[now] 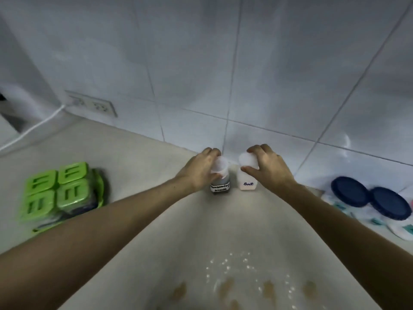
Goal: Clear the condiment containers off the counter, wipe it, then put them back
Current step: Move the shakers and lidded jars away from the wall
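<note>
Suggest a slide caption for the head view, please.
Both hands, left and right, grip two condiment containers by the tiled wall.

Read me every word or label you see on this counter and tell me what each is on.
"Salt": blue script on the white translucent container under the right hand.
White label with black lettering on the dark-filled clear container under the left hand: too blurred to read.
Green-lidded boxes, blue round lids: no legible text.

Two containers stand side by side on the counter (138,166) at the tiled wall (268,74): the seasoning jar (220,185) left, the salt jar (247,182) right, apparently just apart. Left hand (201,168) on one, right hand (267,166) on the other. Stacked boxes (60,193) far left, two lidded tubs (371,200) far right.
</note>
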A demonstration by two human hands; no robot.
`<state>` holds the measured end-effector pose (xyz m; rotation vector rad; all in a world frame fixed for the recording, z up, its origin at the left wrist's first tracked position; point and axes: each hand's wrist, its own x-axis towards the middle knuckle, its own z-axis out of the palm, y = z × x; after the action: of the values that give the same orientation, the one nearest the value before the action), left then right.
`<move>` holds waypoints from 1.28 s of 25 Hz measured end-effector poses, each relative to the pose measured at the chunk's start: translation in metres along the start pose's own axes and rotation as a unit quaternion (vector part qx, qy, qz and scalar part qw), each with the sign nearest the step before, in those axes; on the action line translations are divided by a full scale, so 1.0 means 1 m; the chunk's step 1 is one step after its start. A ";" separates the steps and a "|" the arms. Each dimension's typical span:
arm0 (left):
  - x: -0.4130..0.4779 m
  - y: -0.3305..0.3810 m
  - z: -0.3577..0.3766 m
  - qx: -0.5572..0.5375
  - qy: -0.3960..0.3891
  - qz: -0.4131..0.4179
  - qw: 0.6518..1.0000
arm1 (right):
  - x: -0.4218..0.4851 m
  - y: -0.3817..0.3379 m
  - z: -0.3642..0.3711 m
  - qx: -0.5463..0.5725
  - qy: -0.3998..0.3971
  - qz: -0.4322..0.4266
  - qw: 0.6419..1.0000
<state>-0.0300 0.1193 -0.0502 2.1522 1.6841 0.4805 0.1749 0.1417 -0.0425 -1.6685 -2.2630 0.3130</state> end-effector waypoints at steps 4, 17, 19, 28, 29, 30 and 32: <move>-0.043 -0.107 -0.070 0.042 0.043 -0.084 0.995 | 0.044 -0.109 0.041 0.059 -0.009 -0.031 0.998; -0.091 -0.270 -0.133 0.033 0.092 -0.143 0.985 | 0.104 -0.279 0.161 0.088 -0.045 -0.119 0.988; -0.090 -0.273 -0.130 0.032 0.082 -0.141 0.986 | 0.106 -0.281 0.166 0.076 -0.038 -0.113 0.990; -0.081 -0.226 -0.118 0.145 0.157 -0.066 0.975 | 0.057 -0.199 0.139 0.000 -0.053 -0.125 0.991; -0.078 -0.208 -0.108 0.146 0.160 -0.026 0.976 | 0.038 -0.173 0.133 -0.023 -0.061 -0.115 0.991; -0.072 -0.187 -0.094 0.143 0.157 0.012 0.977 | 0.019 -0.145 0.124 -0.042 -0.069 -0.095 0.992; -0.064 -0.146 -0.063 0.149 0.129 0.072 0.978 | -0.007 -0.092 0.104 -0.062 -0.076 -0.055 0.994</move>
<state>-0.1988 0.0942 -0.0682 2.5332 1.8441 0.6028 0.0564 0.1083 -0.1077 -1.6219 -2.5233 0.2873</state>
